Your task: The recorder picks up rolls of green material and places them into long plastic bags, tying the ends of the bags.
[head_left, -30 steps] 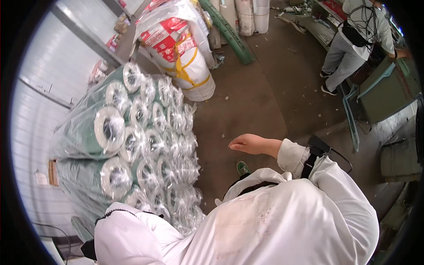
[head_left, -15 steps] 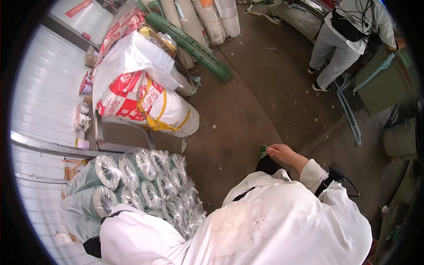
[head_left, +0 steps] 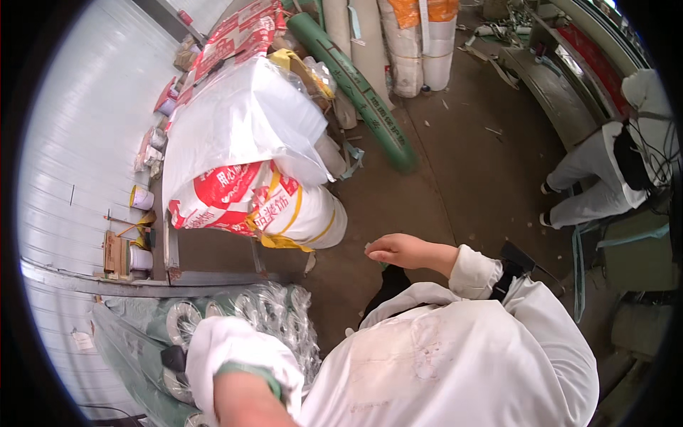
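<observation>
My right hand (head_left: 400,250) hangs in front of my body over the brown floor. Its fingers are loosely bent, with no object visible in them. My left forearm (head_left: 249,398) runs down past the lower edge, so the left hand is out of sight. Beside that arm lies a stack of green rolls (head_left: 139,313) in clear plastic, partly hidden by my white sleeve (head_left: 238,349). Ahead of the stack is a large white bundle (head_left: 320,217) with red print, tied with yellow strap.
A long green roll (head_left: 356,92) slants down to the floor (head_left: 455,185) beyond the bundle. Pale upright rolls (head_left: 402,57) stand behind it. On the right is a co-worker in light trousers (head_left: 597,171), near a green block (head_left: 637,249). Small tubs (head_left: 141,197) line the left wall.
My view has turned, and the bundle and co-worker now sit further right and lower. My right hand has swung left across my front. The left forearm has risen into view.
</observation>
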### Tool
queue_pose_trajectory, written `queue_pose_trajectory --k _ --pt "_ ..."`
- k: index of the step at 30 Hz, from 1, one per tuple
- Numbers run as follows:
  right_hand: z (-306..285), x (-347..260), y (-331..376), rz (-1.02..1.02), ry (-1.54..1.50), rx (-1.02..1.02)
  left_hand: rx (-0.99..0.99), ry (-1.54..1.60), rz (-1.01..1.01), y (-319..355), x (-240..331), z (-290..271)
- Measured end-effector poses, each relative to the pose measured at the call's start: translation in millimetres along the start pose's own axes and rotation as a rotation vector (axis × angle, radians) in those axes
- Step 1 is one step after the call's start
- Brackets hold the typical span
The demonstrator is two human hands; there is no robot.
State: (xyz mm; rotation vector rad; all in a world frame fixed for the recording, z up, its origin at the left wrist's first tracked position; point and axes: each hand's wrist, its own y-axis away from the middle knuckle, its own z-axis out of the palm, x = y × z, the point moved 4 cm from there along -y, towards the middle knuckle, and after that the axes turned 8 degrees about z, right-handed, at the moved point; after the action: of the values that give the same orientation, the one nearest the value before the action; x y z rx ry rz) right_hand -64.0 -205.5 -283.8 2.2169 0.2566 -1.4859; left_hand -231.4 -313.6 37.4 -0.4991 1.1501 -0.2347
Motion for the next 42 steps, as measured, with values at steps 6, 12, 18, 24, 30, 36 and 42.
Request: queue_pose_trajectory --k 6,12,18,24,30,36,42 --pt "-69.1 15.3 -66.2 0.186 -0.076 0.113 -1.320 0.318 -0.658 315.6 -58.2 39.3" --pt "-156.6 78.2 -109.5 0.394 -0.159 0.268 -2.162 -0.116 -1.011 544.4 -99.7 -10.6" --pt "-226.0 83.6 -217.6 0.345 -0.118 0.115 -2.245 -0.191 -0.861 575.8 -115.0 2.2" --pt "-271.1 17.2 -333.5 0.062 -0.002 -0.151 -2.243 -0.111 -0.910 575.3 -129.9 26.6" --pt "-285.2 -39.8 -388.8 -0.200 0.083 -0.372 -1.956 -0.229 -1.444 590.3 -155.1 13.0" --pt "-289.1 -118.0 -445.6 -0.409 0.235 -0.233 -1.904 -0.154 -1.687 600.5 -153.8 -5.9" --pt "-247.7 -181.5 -518.9 -0.667 0.595 0.265 -2.293 -0.588 -1.689 565.3 -157.8 -53.1"
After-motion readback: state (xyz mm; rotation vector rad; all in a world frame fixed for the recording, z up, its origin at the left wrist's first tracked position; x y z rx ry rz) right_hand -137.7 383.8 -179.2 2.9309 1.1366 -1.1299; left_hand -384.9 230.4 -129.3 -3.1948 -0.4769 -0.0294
